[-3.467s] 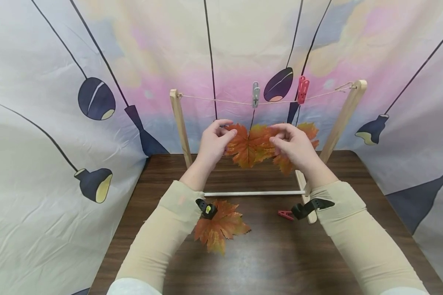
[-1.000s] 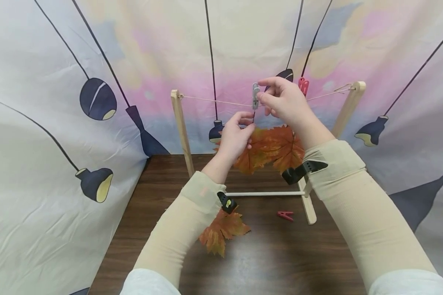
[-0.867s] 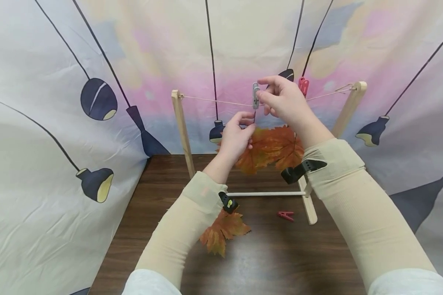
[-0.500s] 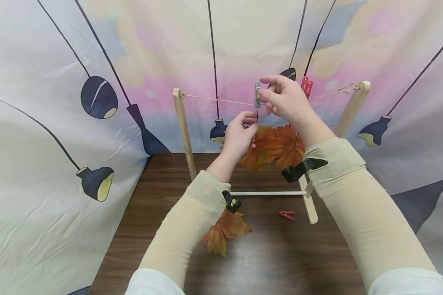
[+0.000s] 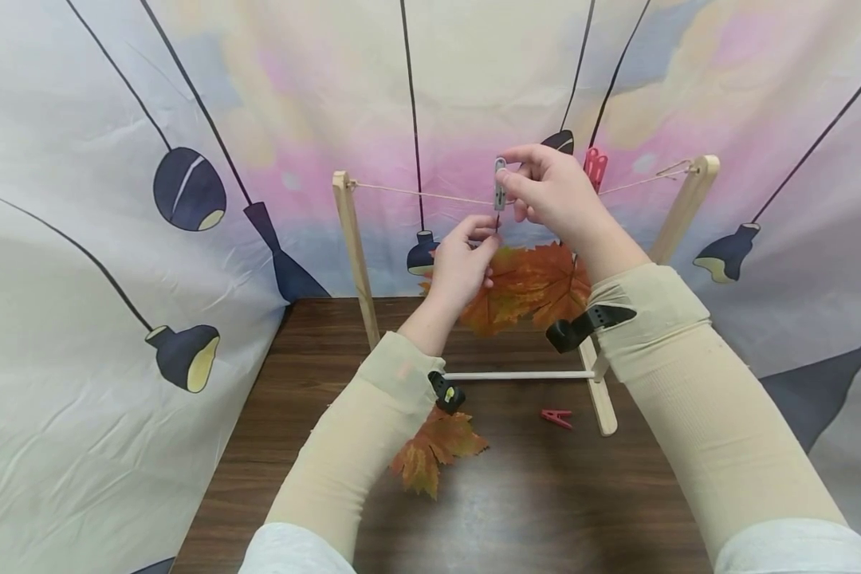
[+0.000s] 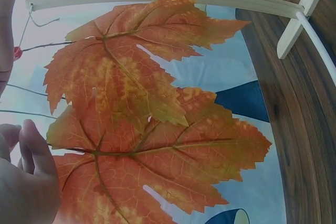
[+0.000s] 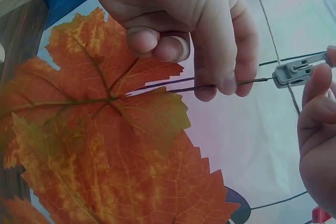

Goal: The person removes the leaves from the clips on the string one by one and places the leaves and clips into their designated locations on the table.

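Observation:
My left hand point(image 5: 459, 267) pinches the dark stem point(image 7: 202, 87) of an orange maple leaf point(image 6: 173, 156) just below the string. Above it, my right hand point(image 5: 556, 191) pinches a grey clothespin point(image 5: 500, 187) between thumb and forefinger. That clothespin sits upright on the string point(image 5: 416, 193). In the right wrist view the stem's tip lies at the clothespin's mouth; whether it is clamped I cannot tell. A second maple leaf point(image 6: 126, 45) hangs to the right, overlapping the first, its stem running up to a red clothespin point(image 5: 595, 167).
The string spans two wooden posts point(image 5: 355, 255) of a rack with a white crossbar point(image 5: 516, 375). On the brown table point(image 5: 516, 502) lie another maple leaf point(image 5: 438, 450), partly under my left forearm, and a loose red clothespin point(image 5: 557, 418). A printed curtain point(image 5: 294, 80) stands behind.
Since the earliest frame both hands have left the leaf's sides: the left has shifted right onto its stem, the right has risen to the grey clothespin. Over the last second they barely move.

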### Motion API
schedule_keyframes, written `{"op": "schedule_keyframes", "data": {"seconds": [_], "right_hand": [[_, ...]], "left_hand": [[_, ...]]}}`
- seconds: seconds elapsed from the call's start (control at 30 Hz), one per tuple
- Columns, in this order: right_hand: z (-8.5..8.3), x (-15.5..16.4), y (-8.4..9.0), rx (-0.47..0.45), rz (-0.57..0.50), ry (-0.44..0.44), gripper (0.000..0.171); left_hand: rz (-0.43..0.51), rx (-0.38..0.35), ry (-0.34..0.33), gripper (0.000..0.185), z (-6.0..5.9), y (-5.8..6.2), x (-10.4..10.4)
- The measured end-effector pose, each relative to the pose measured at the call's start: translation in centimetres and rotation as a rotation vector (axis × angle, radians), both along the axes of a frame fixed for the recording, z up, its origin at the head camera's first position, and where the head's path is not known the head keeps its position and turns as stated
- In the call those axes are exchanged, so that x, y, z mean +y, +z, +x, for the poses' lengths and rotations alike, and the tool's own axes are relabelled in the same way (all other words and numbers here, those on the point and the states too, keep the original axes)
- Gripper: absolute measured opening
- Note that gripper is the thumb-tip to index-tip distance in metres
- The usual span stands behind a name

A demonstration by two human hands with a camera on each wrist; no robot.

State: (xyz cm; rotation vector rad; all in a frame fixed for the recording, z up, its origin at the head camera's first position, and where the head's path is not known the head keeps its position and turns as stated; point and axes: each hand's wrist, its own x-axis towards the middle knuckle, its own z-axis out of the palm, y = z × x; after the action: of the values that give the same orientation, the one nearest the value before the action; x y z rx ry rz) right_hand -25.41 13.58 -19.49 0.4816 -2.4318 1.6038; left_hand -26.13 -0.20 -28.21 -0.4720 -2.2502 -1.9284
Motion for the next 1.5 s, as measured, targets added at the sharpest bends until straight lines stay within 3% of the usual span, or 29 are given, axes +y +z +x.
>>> {"op": "schedule_keyframes", "data": {"seconds": [0.37,0.67,0.97,1.5], "right_hand": [[0.7,-0.1,0.2,0.039,0.044,0.012,0.037],[2.1,-0.3,0.8,0.106,0.02,0.064,0.015],[2.3,-0.2,1.0,0.179,0.023,0.044,0.011],[2.4,-0.1,1.0,0.192,-0.061,0.009,0.008]], "left_hand": [[-0.019,0.058,0.068,0.019,0.1,0.1,0.2],[0.002,0.037,0.062,0.02,0.0,0.4,0.0],[-0.003,0.036,0.068,0.019,0.1,0.7,-0.2],[0.001,0.048,0.077,0.018,0.2,0.9,-0.6]]}}
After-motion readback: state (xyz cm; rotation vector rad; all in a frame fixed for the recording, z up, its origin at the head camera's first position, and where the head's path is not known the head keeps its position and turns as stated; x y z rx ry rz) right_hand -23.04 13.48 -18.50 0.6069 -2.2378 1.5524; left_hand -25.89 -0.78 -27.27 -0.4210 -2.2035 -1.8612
